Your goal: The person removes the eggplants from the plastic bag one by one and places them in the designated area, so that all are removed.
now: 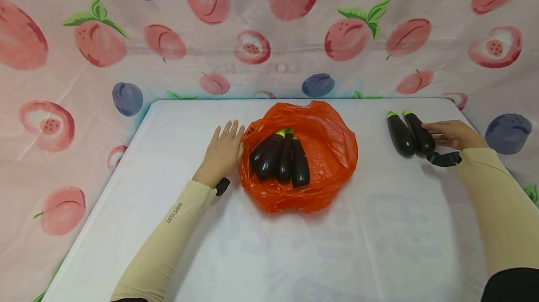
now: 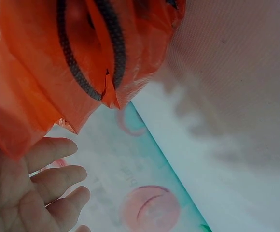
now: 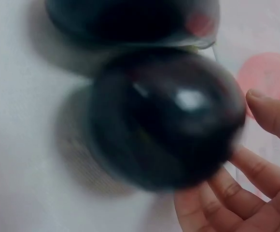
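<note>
Several dark purple eggplants [image 1: 269, 157] with green stem ends lie side by side in an opened orange plastic bag [image 1: 332, 171]. My left hand [image 1: 223, 150] rests at the bag's left edge with its fingers extended; in the left wrist view, the bag [image 2: 34, 72] hangs over part of that hand [image 2: 38, 183]. Two more eggplants lie together on the right, a left one [image 1: 400, 134] and a right one [image 1: 420, 133]. Beside the right one is my right hand [image 1: 456, 133], its fingers reaching along that eggplant [image 3: 169, 125] and the thumb a little apart from it.
A white-covered table [image 1: 316, 255] carries everything. Behind it hangs a fruit-print cloth [image 1: 290, 54], which also runs down the left and right sides. Dark devices sit at both wrists, one [image 1: 222, 186] on the left and one [image 1: 444, 158] on the right.
</note>
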{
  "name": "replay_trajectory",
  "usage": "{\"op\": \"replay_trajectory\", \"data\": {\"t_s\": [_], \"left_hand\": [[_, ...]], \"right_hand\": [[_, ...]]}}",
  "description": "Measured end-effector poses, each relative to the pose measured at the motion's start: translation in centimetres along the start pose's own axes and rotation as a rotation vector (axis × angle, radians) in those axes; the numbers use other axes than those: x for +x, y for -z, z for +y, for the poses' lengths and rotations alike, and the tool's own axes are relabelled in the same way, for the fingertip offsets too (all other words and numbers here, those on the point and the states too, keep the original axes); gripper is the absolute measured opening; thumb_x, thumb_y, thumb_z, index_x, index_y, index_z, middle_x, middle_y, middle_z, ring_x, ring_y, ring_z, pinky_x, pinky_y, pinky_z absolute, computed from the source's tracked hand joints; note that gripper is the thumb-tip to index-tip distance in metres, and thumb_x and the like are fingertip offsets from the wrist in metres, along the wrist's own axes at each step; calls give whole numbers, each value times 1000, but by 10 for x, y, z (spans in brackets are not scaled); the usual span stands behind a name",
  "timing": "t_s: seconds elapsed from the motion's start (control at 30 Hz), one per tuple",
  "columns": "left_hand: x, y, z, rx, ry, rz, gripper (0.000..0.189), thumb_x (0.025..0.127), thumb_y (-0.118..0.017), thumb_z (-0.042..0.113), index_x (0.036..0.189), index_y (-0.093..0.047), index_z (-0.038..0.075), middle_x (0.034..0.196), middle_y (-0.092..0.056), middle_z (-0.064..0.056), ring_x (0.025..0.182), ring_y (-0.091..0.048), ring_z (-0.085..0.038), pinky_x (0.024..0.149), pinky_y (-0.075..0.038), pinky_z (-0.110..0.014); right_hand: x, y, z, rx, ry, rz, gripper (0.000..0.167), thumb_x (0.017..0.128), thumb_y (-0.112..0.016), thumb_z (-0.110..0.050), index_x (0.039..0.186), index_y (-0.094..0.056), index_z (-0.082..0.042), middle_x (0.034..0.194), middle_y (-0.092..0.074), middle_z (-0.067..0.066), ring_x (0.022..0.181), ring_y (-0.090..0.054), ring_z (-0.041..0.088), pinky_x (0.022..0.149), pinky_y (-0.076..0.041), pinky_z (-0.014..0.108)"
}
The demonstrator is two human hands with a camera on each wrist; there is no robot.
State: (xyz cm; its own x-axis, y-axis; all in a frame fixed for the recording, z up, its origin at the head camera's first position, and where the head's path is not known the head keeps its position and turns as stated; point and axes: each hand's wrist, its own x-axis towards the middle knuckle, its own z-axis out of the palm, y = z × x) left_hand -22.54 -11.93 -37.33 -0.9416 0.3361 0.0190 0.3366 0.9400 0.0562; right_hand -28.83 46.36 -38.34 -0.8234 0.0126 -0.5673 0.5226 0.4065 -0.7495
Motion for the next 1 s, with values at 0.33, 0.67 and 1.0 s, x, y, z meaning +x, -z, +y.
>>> {"op": "replay_trajectory", "data": {"t_s": [0.33, 0.67, 1.0], "left_hand": [[0, 0, 0, 5, 2, -2, 52, 100, -34, 25, 148, -28, 4, 155, -22, -17, 145, -17, -32, 119, -11, -50], [1, 0, 1, 1, 7, -7, 52, 101, -33, 26, 148, -28, 4, 155, -22, -17, 145, -17, -32, 119, -12, -50], [1, 2, 2, -9, 7, -13, 53, 100, -34, 27, 148, -27, 5, 155, -22, -17, 146, -17, -32, 119, -9, -50]], "right_hand": [[-5, 14, 8, 93, 34, -203, 20, 98, -44, -34, 87, -60, -36, 87, -62, -23, 83, -62, -5, 77, -52, 18], [-16, 27, 4, -75, 49, -185, 83, 97, -33, -51, 149, 11, -4, 93, -52, -37, 89, -54, -16, 103, -44, 39], [-49, 27, -25, -109, 212, -168, 37, 100, -34, -42, 136, -29, -41, 103, -56, -36, 94, -58, -13, 89, -51, 23]]}}
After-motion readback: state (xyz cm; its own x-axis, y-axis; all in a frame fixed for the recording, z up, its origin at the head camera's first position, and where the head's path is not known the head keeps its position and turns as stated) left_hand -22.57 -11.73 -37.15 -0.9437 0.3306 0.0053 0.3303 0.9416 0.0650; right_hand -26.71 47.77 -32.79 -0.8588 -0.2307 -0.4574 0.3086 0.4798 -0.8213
